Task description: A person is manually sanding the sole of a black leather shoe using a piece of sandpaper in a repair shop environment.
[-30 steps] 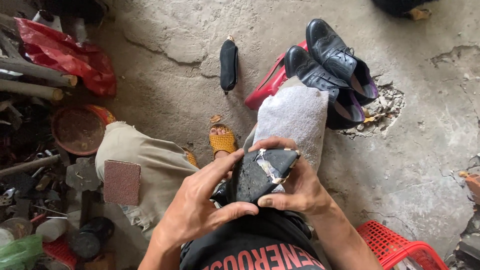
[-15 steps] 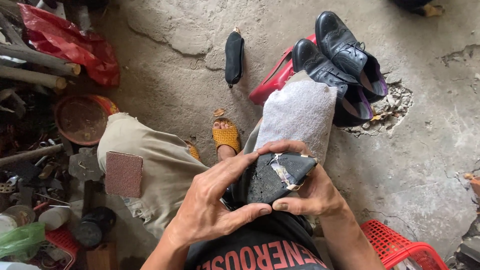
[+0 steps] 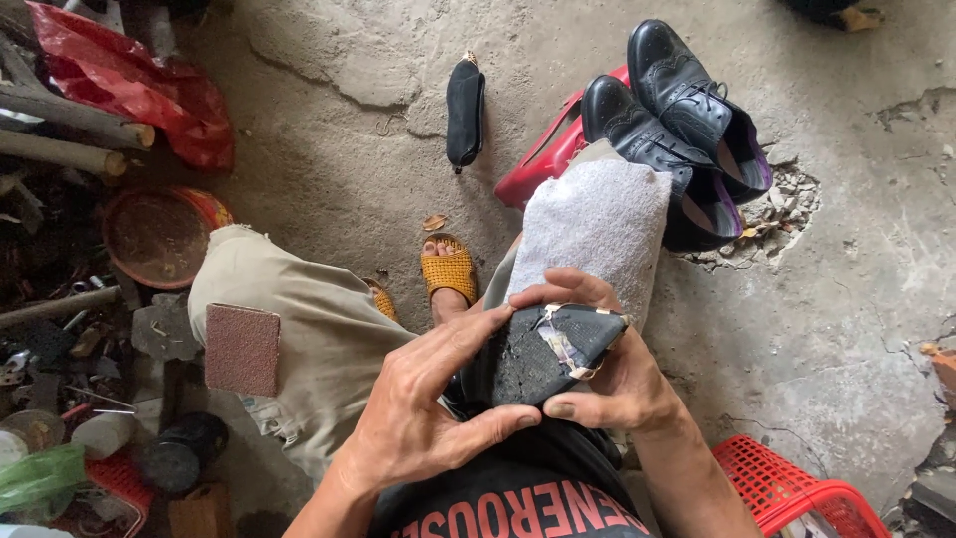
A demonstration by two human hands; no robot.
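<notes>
Over the lap, both hands grip a black shoe sole turned underside up.

Between the knees, the shoe sole lies with its long axis running from lower left to upper right, its torn, pale-edged end toward the white cloth on the right knee. The left hand closes on the nearer, lower-left end, index finger laid along the top edge and thumb pressing beneath. The right hand wraps the far end from below, fingers curled over the top rim and thumb at the lower edge. Both touch it; the right is nearer the torn part. Beyond the cloth, black dress shoes rest on the concrete floor; a sandpaper piece lies on the left thigh.
</notes>
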